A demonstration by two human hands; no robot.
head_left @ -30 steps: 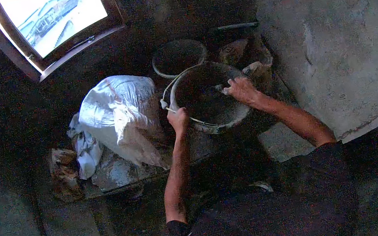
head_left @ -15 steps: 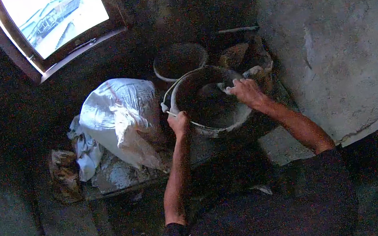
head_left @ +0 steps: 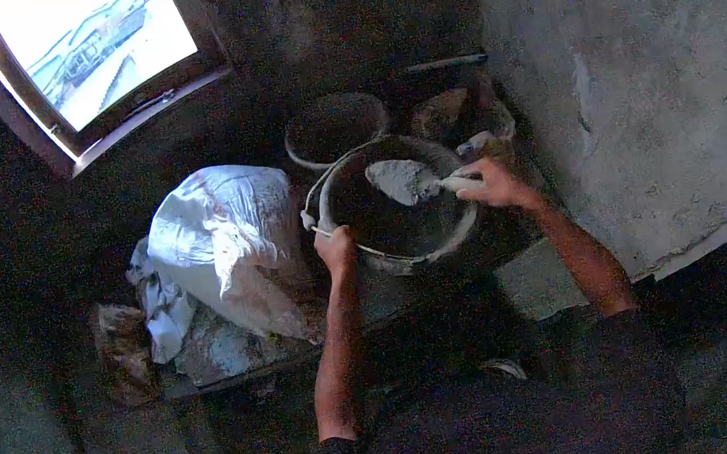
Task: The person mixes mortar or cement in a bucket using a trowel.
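A large round bucket (head_left: 404, 265) with a pale rim stands in the middle of the view, its inside dark. My left hand (head_left: 336, 249) is closed on the bucket's wire handle at the near left of the rim. In my right hand (head_left: 494, 183), at the right side of the rim, is the pale handle of a trowel (head_left: 452, 182). Grey powdery material (head_left: 399, 181) lies heaped on the trowel's blade, over the bucket's opening. The blade itself is mostly hidden under it.
A full white sack (head_left: 227, 222) stands left of the bucket, with crumpled bags (head_left: 165, 301) beyond it. Behind is a second round container (head_left: 342, 160). A brownish bag (head_left: 443, 114) lies at the back right. A window (head_left: 99, 50) is at upper left, and a concrete surface (head_left: 652, 98) at right.
My right hand has drawn slightly right and down, and the trowel has come up into view with grey material on it. My left hand still holds the handle. The whole view has shifted slightly.
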